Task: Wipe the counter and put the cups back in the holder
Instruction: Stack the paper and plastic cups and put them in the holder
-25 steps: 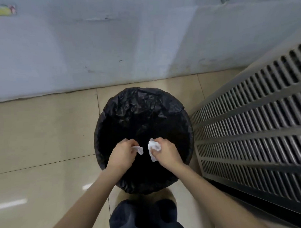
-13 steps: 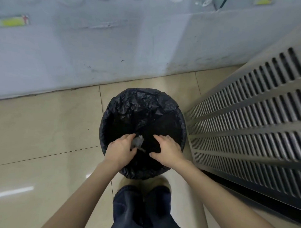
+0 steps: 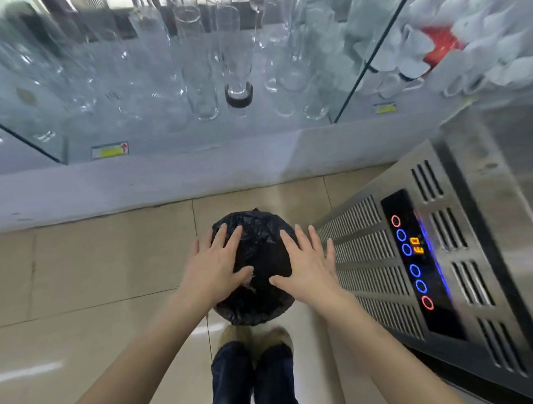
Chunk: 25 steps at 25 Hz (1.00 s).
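Black bag lines the bin [image 3: 256,280], and above it the left hand [image 3: 214,268] and right hand [image 3: 306,267] hover, each grip released and empty.

Left hand [image 3: 214,268] and right hand [image 3: 306,265] outstretched, fingers spread, empty.

Upright clear glasses [image 3: 200,68] behind glass, blurred.

A lined trash bin [image 3: 255,268] stands on the tiled floor [image 3: 89,262], btwn the base of a glass-fronted cabinet [image 3: 155,181] behind and the person's feet [image 3: 255,338] in front. Both hands, left hand [image 3: 214,270] and right hand [image 3: 306,267], spread over the bin. A vented appliance w/ control panel [image 3: 415,263] stands just right of it. Glasses [image 3: 233,67] fill the cabinet; mugs [image 3: 411,51] at its right end.
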Available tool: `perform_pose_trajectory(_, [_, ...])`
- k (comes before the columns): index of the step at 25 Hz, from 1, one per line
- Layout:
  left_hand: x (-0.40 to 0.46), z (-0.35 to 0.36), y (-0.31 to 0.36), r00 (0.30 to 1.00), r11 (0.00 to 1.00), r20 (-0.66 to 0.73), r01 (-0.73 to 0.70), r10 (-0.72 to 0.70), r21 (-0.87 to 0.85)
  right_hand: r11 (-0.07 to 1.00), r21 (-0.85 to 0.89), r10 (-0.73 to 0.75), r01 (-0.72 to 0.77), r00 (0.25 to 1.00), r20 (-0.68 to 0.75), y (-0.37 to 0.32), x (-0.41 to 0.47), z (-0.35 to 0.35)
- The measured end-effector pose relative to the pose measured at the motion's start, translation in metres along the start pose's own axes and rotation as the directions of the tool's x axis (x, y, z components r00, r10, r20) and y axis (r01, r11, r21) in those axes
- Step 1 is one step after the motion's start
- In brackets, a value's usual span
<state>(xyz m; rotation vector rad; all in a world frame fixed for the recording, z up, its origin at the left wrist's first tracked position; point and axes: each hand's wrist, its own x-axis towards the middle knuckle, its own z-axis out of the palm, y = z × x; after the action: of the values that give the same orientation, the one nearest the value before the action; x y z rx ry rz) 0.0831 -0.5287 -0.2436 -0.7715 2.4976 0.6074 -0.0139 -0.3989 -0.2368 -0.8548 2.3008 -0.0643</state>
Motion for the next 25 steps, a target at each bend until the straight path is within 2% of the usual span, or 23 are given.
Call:
perform_pose_trajectory(6, [-0.045,-0.099,0.02,0.971,0.996,-0.22,-0.094,0.089,-0.012,0.999,0.027,-0.028,0.035,0.973,-0.231,-0.022,-0.054,-0.08])
perform_pose_trajectory(10, [-0.073,-0.155,0.032,0.943,0.987,-0.29,-0.157,0.161,0.035,0.998,0.049,-0.016,0.035,0.939,-0.344,-0.035,-0.086,-0.128])
perform_pose_trajectory(15, [-0.098,-0.208,0.057,0.918,0.972,-0.321,-0.226,0.233,0.061,0.998,0.065,0.044,-0.016,0.887,-0.459,-0.041,-0.127,-0.178])
perform_pose_trajectory(19, [-0.114,-0.233,0.082,0.871,0.945,-0.367,-0.311,0.325,0.101,0.995,0.072,0.093,-0.065,0.856,-0.508,-0.033,-0.16,-0.206])
perform_pose_trajectory(25, [-0.127,-0.257,0.128,0.798,0.873,-0.358,-0.466,0.484,0.141,0.976,0.175,0.211,-0.132,0.779,-0.59,-0.015,-0.205,-0.231])
